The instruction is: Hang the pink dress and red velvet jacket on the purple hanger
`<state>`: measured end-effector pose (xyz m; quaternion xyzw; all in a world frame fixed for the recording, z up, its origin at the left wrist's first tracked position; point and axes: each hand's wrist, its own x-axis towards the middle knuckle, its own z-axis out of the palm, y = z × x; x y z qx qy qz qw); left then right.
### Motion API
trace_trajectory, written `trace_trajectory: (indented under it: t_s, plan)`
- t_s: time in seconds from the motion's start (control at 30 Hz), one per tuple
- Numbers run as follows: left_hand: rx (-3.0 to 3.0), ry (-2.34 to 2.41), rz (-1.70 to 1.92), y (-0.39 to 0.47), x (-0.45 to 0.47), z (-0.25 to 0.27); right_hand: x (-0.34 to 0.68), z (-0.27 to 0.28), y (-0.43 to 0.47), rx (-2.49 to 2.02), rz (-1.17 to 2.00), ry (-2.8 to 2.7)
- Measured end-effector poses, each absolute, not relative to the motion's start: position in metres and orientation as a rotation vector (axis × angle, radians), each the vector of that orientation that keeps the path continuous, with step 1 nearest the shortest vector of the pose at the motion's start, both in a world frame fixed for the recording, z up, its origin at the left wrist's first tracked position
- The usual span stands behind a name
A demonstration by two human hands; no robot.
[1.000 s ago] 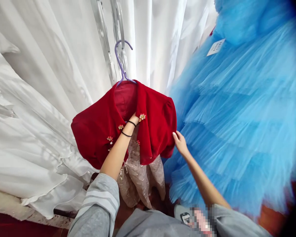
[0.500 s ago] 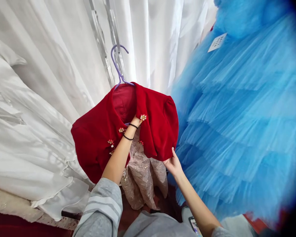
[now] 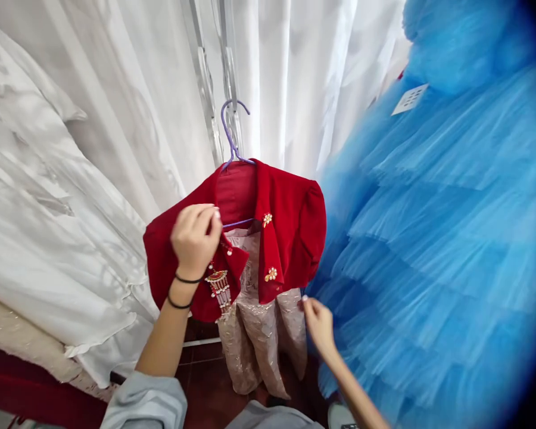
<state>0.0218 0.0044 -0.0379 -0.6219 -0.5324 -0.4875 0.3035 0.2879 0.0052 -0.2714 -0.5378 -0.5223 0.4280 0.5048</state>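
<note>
Head view: seen hanging at the centre on a thin lilac wire hanger (image 3: 233,134), a short red velvet jacket (image 3: 290,226) with small gold flower-shaped buttons, worn over a pale pink sequinned dress (image 3: 254,333) that showed below its hem. Held up before the jacket's left front panel, the left hand (image 3: 195,238), back turned to the camera, fingers curled in and pinched on the front edge of the velvet near the collar; two black bands around its wrist. Just under that hand, dangling against the red cloth, a gold and red beaded tassel brooch (image 3: 218,287). Lower and to the right, the right hand (image 3: 318,322), fingers loosely bent and resting against the edge of the pink dress below the jacket's hem; cannot tell whether pinching it. Behind the jacket, white sheer curtains (image 3: 295,71); to the left, a heap of white gowns (image 3: 49,238); close on the right, a bright blue tiered tulle gown (image 3: 438,238) bearing a white paper tag (image 3: 410,99)
</note>
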Motion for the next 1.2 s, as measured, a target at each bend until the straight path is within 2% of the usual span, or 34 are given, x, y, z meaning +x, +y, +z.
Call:
trace_trajectory:
  t_s: [0.07,0.17,0.27,0.37,0.67,0.83,0.93,1.0,1.1,1.2]
  plan:
    - [-1.486,-1.418,-1.268,-0.011,-0.017,-0.034,0.307,-0.208,0.025,-1.218,0.611,-1.284]
    - [-1.602,-1.529,-1.296,-0.015,-0.051,-0.018,0.313,-0.111,0.060,-0.917,0.219,-1.497]
    - [-1.843,-1.623,-1.175,-0.001,-0.049,-0.002,0.290,-0.038,0.107,-0.710,-0.121,-1.734]
    - [-1.886,-1.675,-1.056,0.015,-0.034,0.004,0.258,-0.003,0.148,-0.624,-0.159,-1.949]
    - [-1.678,-1.820,-1.346,0.042,-0.036,0.048,0.230,0.062,0.207,-0.548,0.044,-1.976]
    - [-1.965,-2.467,-1.122,0.061,-0.055,0.060,0.217,0.070,0.241,-0.875,0.341,-2.310]
    - [-2.056,-2.681,-0.987,0.062,-0.071,0.050,0.223,0.061,0.237,-1.086,0.408,-2.290]
    - [-2.101,-2.452,-1.116,0.056,-0.074,0.044,0.232,0.055,0.216,-1.058,0.249,-2.097]
    - [-2.056,-1.639,-1.289,0.033,-0.067,0.039,0.242,0.031,0.158,-0.844,-0.131,-1.725]
    - [-2.095,-1.108,-0.872,-0.001,-0.058,0.028,0.235,-0.026,0.095,-0.742,-0.332,-1.637]
